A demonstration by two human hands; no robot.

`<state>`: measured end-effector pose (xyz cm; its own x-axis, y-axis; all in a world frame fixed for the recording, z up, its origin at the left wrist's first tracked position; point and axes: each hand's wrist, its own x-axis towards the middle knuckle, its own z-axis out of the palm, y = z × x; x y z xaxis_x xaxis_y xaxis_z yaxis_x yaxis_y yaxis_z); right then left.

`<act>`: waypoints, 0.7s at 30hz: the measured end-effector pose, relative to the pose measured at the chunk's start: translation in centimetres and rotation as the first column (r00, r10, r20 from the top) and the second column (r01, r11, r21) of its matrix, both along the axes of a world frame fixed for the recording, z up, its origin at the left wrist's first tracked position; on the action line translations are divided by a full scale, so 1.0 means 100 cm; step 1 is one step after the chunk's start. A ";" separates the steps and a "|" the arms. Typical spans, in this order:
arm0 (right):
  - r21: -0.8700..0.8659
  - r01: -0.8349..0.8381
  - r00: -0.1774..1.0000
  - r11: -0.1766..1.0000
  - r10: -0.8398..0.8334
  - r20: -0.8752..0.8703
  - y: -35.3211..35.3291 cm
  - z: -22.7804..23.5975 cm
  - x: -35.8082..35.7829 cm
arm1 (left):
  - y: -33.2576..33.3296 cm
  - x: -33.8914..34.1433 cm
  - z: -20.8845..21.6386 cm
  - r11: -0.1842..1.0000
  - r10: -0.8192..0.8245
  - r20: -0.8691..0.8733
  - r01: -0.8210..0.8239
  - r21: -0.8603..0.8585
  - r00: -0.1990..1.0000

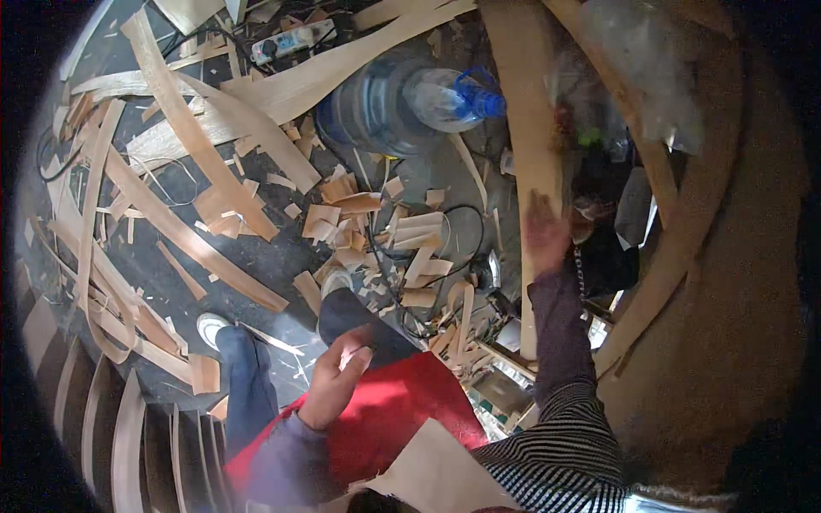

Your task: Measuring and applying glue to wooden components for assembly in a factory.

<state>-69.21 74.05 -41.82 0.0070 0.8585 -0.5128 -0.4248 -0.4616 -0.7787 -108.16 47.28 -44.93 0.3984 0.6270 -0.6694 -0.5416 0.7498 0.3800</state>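
My right hand [546, 238] reaches forward over a long, broad strip of wood veneer [523, 103], its fingers stretched out toward the far end. Whether the palm touches the strip is hard to tell. Above the red cloth [406, 393] over my lap, my left hand [340, 376] is partly closed, thumb against curled fingers. A small pale spot shows by the thumb, too blurred to name. Close to my body, a pale veneer piece [449, 470] lies across the lower edge of the red cloth.
Veneer scraps [342, 218] and long strips [197, 145] litter the dark floor. A large blue-tinted water bottle [368, 107] lies on its side ahead, near a power strip [293, 41]. Black cable [479, 231] loops among the scraps. A brown board [727, 325] stands at the right; curved panels [128, 436] line the lower left.
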 end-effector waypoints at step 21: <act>-0.638 -0.473 -0.491 0.608 0.420 0.763 -0.025 -0.384 -0.129 | -0.005 -0.048 0.000 0.998 -0.065 -0.136 0.060 -0.036 0.989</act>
<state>-82.09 71.58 -80.24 -0.0339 0.8705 -0.4910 0.9966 0.0660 0.0483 -112.96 46.81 -44.95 0.3392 0.5816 -0.7394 -0.4379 0.7933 0.4231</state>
